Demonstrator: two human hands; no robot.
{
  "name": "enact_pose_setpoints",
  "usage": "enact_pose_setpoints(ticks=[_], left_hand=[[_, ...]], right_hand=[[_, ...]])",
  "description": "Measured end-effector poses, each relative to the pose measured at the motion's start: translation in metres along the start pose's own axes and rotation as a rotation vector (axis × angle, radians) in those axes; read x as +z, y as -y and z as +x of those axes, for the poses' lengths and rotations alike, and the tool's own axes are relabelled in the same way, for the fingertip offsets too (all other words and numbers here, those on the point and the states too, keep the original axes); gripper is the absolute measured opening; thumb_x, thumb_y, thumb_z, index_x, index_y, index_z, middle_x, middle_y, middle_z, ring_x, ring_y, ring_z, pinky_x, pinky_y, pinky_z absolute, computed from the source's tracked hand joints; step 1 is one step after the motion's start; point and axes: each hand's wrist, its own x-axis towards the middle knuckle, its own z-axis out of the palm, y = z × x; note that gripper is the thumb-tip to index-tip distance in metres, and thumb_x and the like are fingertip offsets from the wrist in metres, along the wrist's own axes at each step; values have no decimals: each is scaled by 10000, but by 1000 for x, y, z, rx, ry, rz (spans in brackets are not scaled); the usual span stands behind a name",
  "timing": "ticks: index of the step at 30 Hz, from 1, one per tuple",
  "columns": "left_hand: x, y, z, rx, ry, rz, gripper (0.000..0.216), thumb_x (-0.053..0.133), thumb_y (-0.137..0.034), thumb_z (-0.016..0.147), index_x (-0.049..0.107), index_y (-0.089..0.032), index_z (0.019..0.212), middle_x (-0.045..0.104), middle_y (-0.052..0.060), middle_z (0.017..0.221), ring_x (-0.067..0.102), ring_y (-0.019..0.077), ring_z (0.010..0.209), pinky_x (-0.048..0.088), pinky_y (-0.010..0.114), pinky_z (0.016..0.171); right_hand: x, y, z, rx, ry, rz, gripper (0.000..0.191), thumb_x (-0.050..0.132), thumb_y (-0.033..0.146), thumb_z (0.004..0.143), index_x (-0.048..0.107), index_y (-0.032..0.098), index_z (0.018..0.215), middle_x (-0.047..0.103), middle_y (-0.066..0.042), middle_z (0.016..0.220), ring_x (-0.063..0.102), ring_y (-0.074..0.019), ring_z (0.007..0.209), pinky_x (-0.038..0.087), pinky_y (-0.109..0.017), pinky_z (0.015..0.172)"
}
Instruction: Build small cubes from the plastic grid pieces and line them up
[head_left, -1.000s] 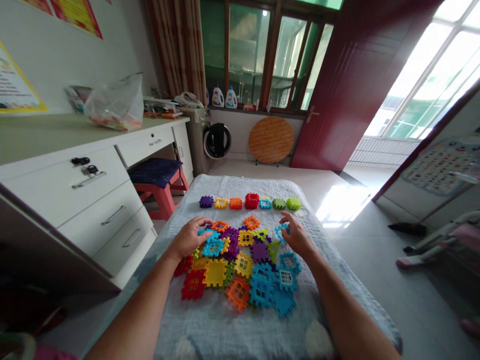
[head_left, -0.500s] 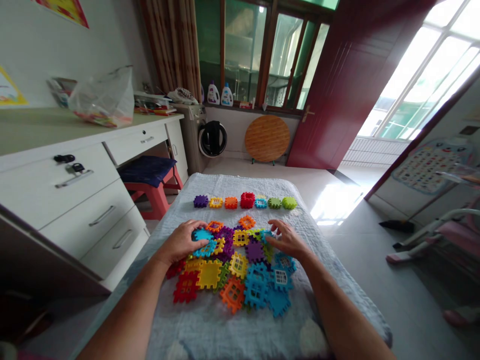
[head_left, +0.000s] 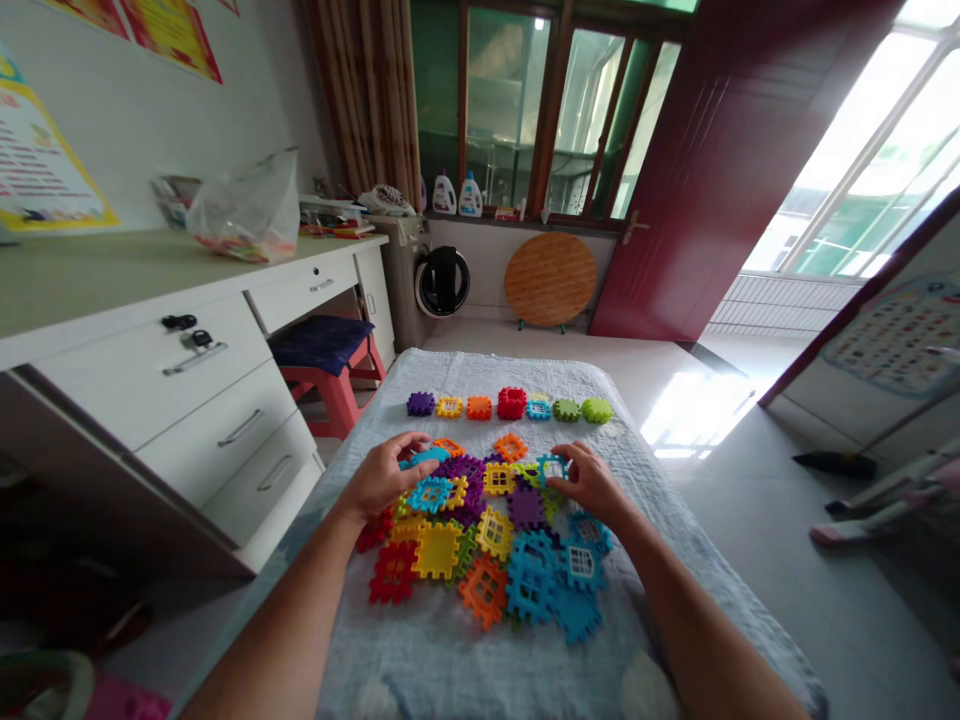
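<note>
My left hand (head_left: pixel 381 476) is closed on a solid blue building tile (head_left: pixel 429 457) at the pile's far left, tilted between thumb and fingers. At the far right, my right hand (head_left: pixel 592 480) pinches a blue open-frame tile (head_left: pixel 550 467) by its edge. Between and below the hands lies a loose pile of notched plastic tiles: a purple tile (head_left: pixel 526 508), a yellow tile (head_left: pixel 437 550), a red tile (head_left: pixel 393 572), an orange window tile (head_left: pixel 484 590) and several blue ones. Beyond the pile, a row of small pieces runs across, with a red block (head_left: pixel 511 403) near its middle.
A pale blue cloth (head_left: pixel 450 665) covers the work surface. To the left are a white desk (head_left: pixel 217 410) with drawers and a red stool (head_left: pixel 341 400) with a dark cushion. A round wooden board (head_left: pixel 550 280) leans at the back wall beside a dark red door (head_left: pixel 675 200).
My left hand has lifted the solid blue tile slightly off the pile. My right hand has raised the blue frame tile. The camera view has swung a little left.
</note>
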Motion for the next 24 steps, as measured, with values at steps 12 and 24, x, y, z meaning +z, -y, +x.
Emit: enact_pose_setpoints(ticks=[12, 24], left_hand=[[10, -10, -1, 63, 44, -109, 509, 693, -440, 692, 580, -190, 1120, 658, 77, 1097, 621, 232, 998, 502, 370, 891], [57, -88, 3, 390, 172, 132, 435, 679, -337, 728, 584, -240, 1141, 615, 61, 1162, 561, 247, 1100, 438, 382, 979]], right_hand=[[4, 10, -2, 43, 106, 120, 411, 638, 292, 742, 579, 185, 1135, 582, -10, 845, 521, -92, 612, 453, -241, 607], [1, 8, -5, -46, 108, 23, 467, 692, 266, 682, 559, 211, 1126, 498, -33, 1001, 540, -129, 769, 496, -287, 709]])
